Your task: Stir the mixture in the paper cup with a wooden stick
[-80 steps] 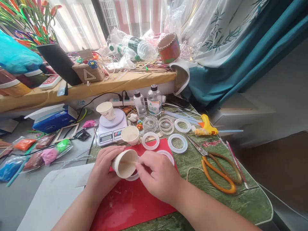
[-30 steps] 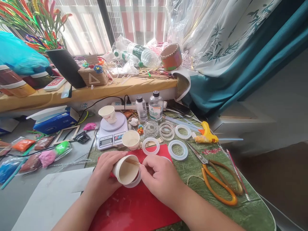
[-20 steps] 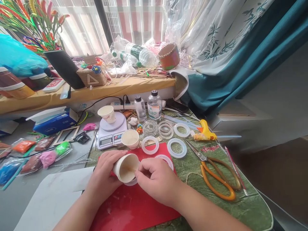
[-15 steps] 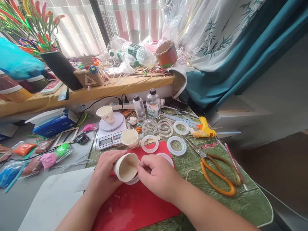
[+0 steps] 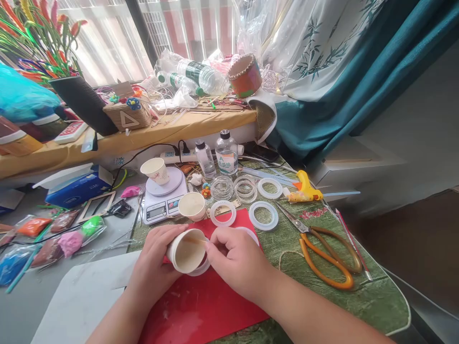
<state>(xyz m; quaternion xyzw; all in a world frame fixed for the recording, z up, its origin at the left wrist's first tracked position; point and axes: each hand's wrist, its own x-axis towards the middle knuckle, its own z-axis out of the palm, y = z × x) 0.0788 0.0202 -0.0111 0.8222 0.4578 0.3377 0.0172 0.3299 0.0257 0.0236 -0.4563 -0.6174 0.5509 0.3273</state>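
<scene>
Bright daylight fills a barred window (image 5: 103, 43) beyond the fingers (image 5: 165, 234), above a tan cloth-covered ledge (image 5: 201, 123). To their right hang a leaf-printed white curtain (image 5: 304, 28) and a teal curtain (image 5: 319, 124), next to a plain grey wall (image 5: 423, 134). Beneath them lies a green tabletop (image 5: 358, 313).

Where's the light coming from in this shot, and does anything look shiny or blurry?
Head view: daylight from the window, nearly washed out; head view: a pale sheen on the red sheet; head view: soft, smeared detail at the right edge, past the green table; head view: the thin stick in the right hand, not crisp.
</scene>
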